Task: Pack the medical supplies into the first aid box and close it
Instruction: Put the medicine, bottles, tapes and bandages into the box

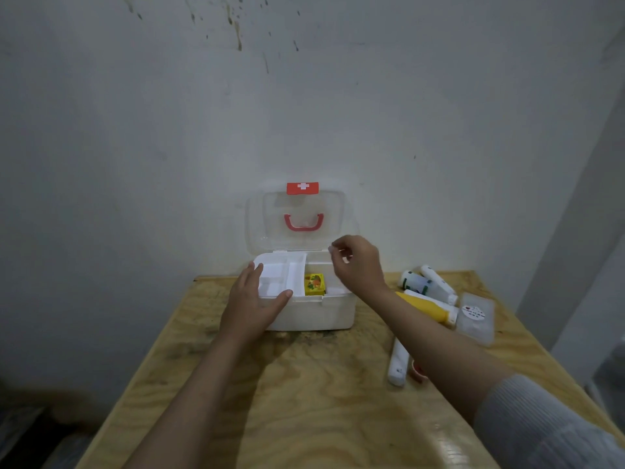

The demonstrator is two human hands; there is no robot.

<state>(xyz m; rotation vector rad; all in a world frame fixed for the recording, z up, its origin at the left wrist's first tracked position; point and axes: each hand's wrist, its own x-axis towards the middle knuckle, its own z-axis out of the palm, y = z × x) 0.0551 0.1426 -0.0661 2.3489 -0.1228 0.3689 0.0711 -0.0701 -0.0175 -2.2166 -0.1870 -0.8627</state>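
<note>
The white first aid box [314, 316] stands open at the far end of the wooden table, and its clear lid [297, 238] with a red handle leans back against the wall. A white divider tray [284, 272] fills the box's left half. A small yellow carton [314, 284] sits in the right half. My left hand [250, 299] lies flat over the front left corner, with the thumb along the front rim. My right hand [358, 265] hovers above the right half with thumb and forefinger pinched. I cannot tell whether anything is between them.
To the right of the box on the table [304, 401] lie a bandage roll [414, 280], a white tube [438, 282], a yellow tube [426, 308] and a clear flat case [477, 319]. Nearer me are another white tube [397, 363] and a small red item [417, 370]. The wall is close behind.
</note>
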